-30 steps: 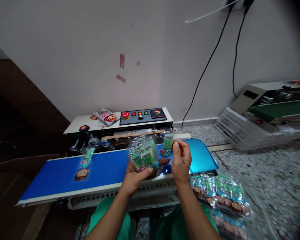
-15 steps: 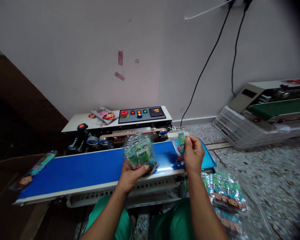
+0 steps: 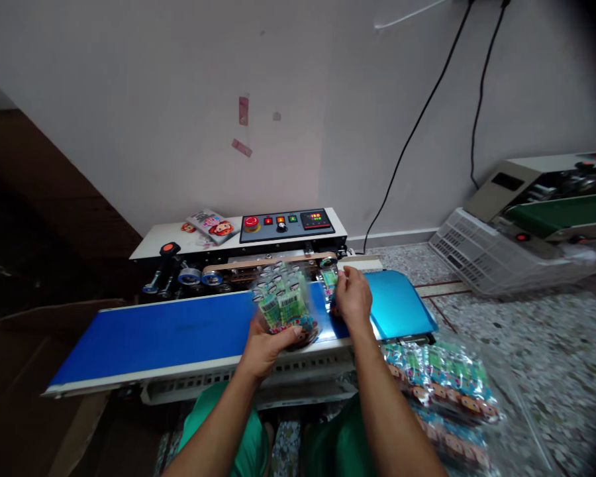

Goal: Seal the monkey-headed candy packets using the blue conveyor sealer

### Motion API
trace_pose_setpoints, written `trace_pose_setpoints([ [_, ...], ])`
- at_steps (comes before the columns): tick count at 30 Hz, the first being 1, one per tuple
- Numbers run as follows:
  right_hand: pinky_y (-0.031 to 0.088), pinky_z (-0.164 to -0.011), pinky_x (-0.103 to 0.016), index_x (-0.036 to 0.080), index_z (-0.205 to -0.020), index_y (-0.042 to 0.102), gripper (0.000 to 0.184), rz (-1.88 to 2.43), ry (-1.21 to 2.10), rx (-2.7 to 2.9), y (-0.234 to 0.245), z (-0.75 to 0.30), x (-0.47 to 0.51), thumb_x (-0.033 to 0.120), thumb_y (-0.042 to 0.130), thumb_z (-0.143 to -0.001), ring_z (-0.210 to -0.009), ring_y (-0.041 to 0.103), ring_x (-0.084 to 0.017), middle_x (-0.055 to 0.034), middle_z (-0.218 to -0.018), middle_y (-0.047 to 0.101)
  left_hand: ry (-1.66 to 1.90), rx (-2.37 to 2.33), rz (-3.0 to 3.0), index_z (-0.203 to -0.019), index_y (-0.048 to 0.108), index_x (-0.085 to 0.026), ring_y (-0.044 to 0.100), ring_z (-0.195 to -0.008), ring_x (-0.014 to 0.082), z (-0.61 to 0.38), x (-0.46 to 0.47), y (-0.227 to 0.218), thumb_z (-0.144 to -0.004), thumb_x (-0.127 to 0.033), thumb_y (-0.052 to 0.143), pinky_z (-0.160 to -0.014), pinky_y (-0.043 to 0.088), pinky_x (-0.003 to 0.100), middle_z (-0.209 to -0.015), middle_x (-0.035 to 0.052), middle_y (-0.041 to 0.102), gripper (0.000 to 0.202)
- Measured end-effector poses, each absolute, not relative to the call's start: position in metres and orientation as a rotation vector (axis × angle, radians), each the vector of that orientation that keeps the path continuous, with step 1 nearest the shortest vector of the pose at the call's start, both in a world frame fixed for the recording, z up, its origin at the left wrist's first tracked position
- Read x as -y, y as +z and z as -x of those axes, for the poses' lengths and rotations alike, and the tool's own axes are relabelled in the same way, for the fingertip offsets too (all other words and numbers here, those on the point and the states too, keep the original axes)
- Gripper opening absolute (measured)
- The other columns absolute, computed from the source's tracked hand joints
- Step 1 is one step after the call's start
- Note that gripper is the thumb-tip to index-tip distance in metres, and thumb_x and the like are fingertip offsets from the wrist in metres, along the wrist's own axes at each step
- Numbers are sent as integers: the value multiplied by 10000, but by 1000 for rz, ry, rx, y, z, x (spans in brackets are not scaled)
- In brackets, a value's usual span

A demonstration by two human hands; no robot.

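Note:
My left hand is wrapped round a bunch of clear printed packets, held upright over the blue conveyor belt. Green tops with barcodes point up, and the thumb presses the near side. To the right, my right hand pinches one single packet by its right edge. That packet stands close to the band and rollers at the right end of the band sealer. Its lower part is partly hidden by the hand.
The sealer's control panel has a red stop button and lit display. A flat printed pouch lies on its housing. More packets fill a clear bag at lower right. A cardboard box stands left, a white crate right.
My right hand has carried the single packet left, up to the sealer's band. A packet at the belt's left end has gone from view. My left hand keeps its bunch.

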State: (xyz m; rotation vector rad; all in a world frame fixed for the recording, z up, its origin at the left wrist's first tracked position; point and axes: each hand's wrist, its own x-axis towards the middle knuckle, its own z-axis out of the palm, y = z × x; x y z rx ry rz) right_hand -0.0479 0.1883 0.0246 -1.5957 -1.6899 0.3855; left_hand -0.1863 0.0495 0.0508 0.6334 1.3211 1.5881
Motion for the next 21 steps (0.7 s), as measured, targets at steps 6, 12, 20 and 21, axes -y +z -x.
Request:
trace_pose_setpoints([
  [6,461,-698,-266,194,-999,624,292,830,1068,1655,71,61,-144,413,551,-821,-777,573,-147,-45,-926,640,1610,-1300,-621,-1002,620,-140,666,-816,233,189,-53,55,-491,-186,804,-769,523,339,-884,50,720,545],
  [12,454,-675,-249,193,-779,659,137,747,1070,1515,75,78,-126,321,612,-793,-759,567,-133,-11,-795,618,1655,-1263,-638,-1062,607,-156,664,-836,220,190,-53,54,-507,-197,816,-802,517,338,-952,49,712,595],
  [20,435,-636,-232,189,-878,537,158,859,839,1173,74,72,-130,344,508,-862,-690,526,-109,7,-777,557,1668,-1290,-719,-1096,605,-148,657,-911,248,189,-53,49,-526,-236,824,-854,505,377,-964,76,713,617],
  [21,436,-645,-236,190,-883,525,159,875,767,1160,74,68,-132,346,501,-866,-700,528,-111,4,-785,551,1668,-1308,-705,-1099,603,-158,660,-902,244,189,-53,48,-517,-237,828,-842,511,370,-963,68,715,630],
])
